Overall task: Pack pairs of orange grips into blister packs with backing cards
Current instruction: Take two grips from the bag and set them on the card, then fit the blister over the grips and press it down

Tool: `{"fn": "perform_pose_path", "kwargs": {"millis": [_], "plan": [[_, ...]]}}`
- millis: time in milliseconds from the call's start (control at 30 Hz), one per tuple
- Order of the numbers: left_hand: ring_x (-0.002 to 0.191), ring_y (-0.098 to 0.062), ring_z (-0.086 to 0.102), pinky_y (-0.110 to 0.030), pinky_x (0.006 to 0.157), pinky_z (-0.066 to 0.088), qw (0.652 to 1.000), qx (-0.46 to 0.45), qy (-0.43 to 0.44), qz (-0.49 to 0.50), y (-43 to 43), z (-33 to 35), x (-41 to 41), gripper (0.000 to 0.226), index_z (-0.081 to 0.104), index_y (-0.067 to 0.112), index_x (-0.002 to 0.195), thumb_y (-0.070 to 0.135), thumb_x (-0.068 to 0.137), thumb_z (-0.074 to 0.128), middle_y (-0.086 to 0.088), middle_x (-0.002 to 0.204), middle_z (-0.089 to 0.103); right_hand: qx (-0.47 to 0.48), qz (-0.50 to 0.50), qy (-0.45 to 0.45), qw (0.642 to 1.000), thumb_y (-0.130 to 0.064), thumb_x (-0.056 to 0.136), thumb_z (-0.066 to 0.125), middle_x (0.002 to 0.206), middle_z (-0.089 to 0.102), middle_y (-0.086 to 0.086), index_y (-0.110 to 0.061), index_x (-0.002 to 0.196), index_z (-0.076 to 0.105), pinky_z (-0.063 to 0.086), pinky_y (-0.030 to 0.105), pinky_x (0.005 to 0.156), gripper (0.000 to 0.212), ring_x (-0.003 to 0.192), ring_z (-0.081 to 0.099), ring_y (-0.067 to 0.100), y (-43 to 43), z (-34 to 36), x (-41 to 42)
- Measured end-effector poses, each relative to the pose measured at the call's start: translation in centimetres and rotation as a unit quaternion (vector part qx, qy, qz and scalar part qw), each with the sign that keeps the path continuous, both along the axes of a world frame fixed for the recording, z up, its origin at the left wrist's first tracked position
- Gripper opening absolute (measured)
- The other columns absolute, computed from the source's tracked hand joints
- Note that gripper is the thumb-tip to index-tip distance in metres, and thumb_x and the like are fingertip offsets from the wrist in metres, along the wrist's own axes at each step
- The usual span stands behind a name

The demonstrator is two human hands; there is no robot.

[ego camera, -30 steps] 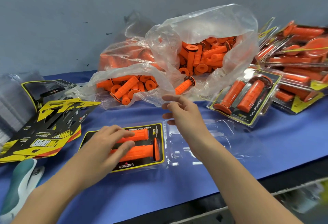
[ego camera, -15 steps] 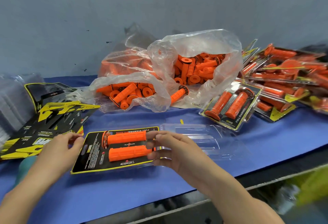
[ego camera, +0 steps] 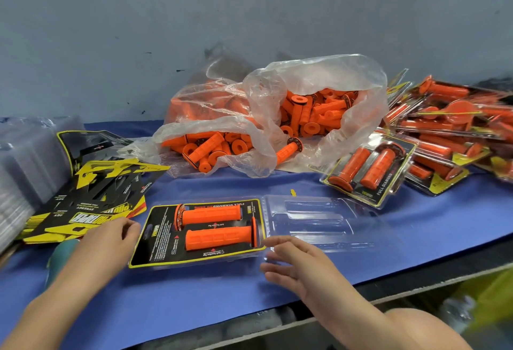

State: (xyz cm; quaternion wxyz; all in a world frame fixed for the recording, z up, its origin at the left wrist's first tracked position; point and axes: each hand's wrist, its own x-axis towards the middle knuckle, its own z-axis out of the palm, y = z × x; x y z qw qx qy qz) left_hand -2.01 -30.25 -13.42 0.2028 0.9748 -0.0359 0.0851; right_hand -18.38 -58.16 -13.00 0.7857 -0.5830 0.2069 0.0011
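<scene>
An open clear blister pack (ego camera: 319,219) lies on the blue table. Its left half holds a black and yellow backing card (ego camera: 155,241) with two orange grips (ego camera: 216,227) lying side by side on it. Its right half is an empty clear shell. My left hand (ego camera: 102,244) rests just left of the card, fingers relaxed. My right hand (ego camera: 294,263) hovers at the pack's near middle edge with fingers spread, holding nothing. A clear bag of loose orange grips (ego camera: 305,116) lies behind.
A stack of backing cards (ego camera: 91,199) and a pile of clear blister shells (ego camera: 25,161) lie at the left. One packed blister (ego camera: 366,174) and a heap of packed ones (ego camera: 449,133) lie at the right. The table's front edge (ego camera: 416,280) runs close to my right arm.
My right hand has let go of the pack's middle edge and pulled back toward me, fingers spread. The left hand stays at the card's left end. The camera view has shifted.
</scene>
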Motion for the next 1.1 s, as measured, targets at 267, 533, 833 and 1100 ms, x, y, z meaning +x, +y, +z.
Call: {"fn": "perform_pose_path", "kwargs": {"millis": [267,533,833,1100], "plan": [[0.095,-0.037,0.059,-0.041,0.077,0.048,0.998,0.04,0.044,0.002,-0.3,-0.9,1.1,0.029,0.07,0.012,0.092,0.025,0.101,0.046,-0.015,0.098,0.07,0.013,-0.204,-0.036,0.978,-0.015,0.102,0.049,0.106,0.063,0.0,-0.023,0.121,0.06,0.055,0.027,0.076,0.023,0.089,0.068,0.019,-0.2,-1.4,0.6],[0.104,-0.036,0.06,-0.039,0.082,0.048,0.997,0.049,0.063,0.015,0.8,-1.1,1.9,0.026,0.069,0.01,0.109,0.022,0.102,0.047,-0.013,0.108,0.07,-0.077,-0.182,-0.07,0.978,-0.011,0.098,0.053,0.104,0.055,-0.028,-0.041,0.121,0.052,0.051,0.026,0.078,0.038,0.076,0.066,-0.008,2.7,-2.2,-0.5],[0.103,-0.033,0.061,-0.04,0.084,0.049,0.996,0.047,0.08,0.016,0.9,-0.4,1.3,0.022,0.068,0.014,0.105,0.022,0.101,0.048,-0.012,0.108,0.07,-0.186,-0.111,-0.116,0.969,-0.008,0.097,0.049,0.125,0.042,-0.03,-0.048,0.117,0.045,0.04,-0.001,0.074,0.045,0.108,0.043,-0.024,4.4,-2.3,-1.0],[0.056,-0.02,0.063,-0.027,0.049,0.042,0.992,-0.083,0.1,-0.006,-0.1,-0.4,0.6,0.016,0.063,0.012,0.088,0.019,0.099,0.053,-0.006,0.067,0.066,-0.266,-0.113,-0.161,0.944,-0.014,0.096,0.047,0.132,0.024,-0.042,-0.052,0.119,0.045,0.039,0.008,0.082,0.044,0.116,0.037,-0.022,4.0,-2.5,0.1]]}}
